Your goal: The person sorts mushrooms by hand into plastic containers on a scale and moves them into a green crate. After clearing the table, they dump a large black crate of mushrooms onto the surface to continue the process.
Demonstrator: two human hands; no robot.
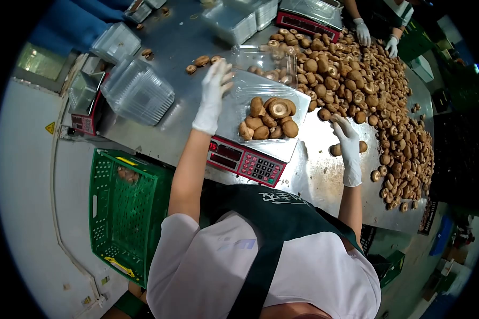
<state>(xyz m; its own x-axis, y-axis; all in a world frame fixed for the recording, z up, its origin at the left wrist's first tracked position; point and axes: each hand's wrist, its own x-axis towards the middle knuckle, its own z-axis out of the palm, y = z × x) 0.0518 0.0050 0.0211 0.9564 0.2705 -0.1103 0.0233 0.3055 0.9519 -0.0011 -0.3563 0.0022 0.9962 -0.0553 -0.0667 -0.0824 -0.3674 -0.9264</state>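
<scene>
My left hand, in a white glove, is just left of a clear plastic box, fingers apart and nothing visible in them. Brown mushrooms fill the box's lower half, which rests on the metal plate of a red scale; its clear lid stands open on the far side. My right hand, also gloved, is right of the scale, low over the metal table, with its fingers stretched toward the mushroom pile. A single mushroom lies beside it, another on its other side.
Stacks of clear boxes stand at the left, near another scale. A second stack and another red scale are at the far side. A green crate is below left. Another person's gloved hands touch the far pile.
</scene>
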